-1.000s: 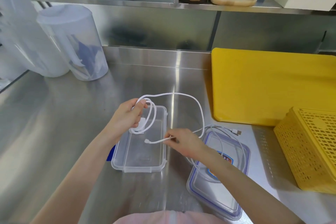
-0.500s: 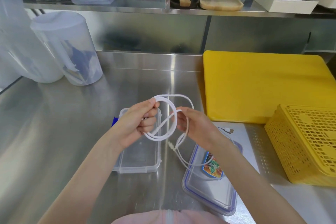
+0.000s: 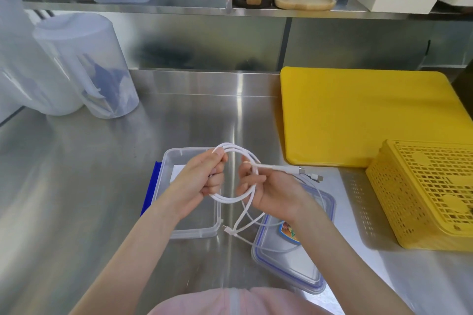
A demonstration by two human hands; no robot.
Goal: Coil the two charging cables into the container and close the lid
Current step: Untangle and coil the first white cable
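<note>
A white charging cable (image 3: pixel 231 199) is wound into a loop held above the steel counter. My left hand (image 3: pixel 202 179) grips the loop's left side. My right hand (image 3: pixel 266 186) grips its right side, and a plug end (image 3: pixel 298 169) sticks out to the right past my fingers. A second white cable (image 3: pixel 271 247) lies under my right arm, partly on the lid (image 3: pixel 307 271), with one plug (image 3: pixel 229 230) on the counter. The clear open container (image 3: pixel 189 227) sits beneath my left hand. The clear lid with a blue seal lies flat to its right.
A yellow cutting board (image 3: pixel 358 115) lies at the back right and a yellow perforated basket (image 3: pixel 430 194) stands at the right. Two translucent jugs (image 3: pixel 84 66) stand at the back left. A shelf above carries a clear box, wooden trays and white boxes.
The long open arc of cable has been gathered into a tight loop between both hands. My right hand rose from the loose end to the loop's right side.
</note>
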